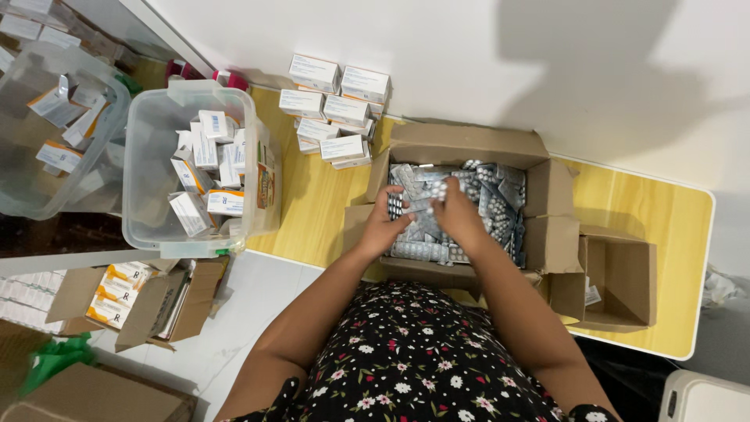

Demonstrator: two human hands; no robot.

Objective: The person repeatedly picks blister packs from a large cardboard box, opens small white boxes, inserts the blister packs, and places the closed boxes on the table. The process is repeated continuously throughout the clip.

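Note:
An open cardboard box (469,146) on the wooden table is filled with silver blister strips of pills (491,191). Both hands are inside it. My left hand (384,225) grips a bunch of blister strips at the box's left side. My right hand (457,215) closes on the same bunch from the right, fingertips near the top of the strips. The hands almost touch each other.
A stack of white medicine cartons (332,109) lies behind the box by the wall. A clear plastic bin (191,168) with cartons stands left, another bin (47,125) further left. An empty cardboard box (621,277) sits right. Floor boxes (125,293) hold yellow cartons.

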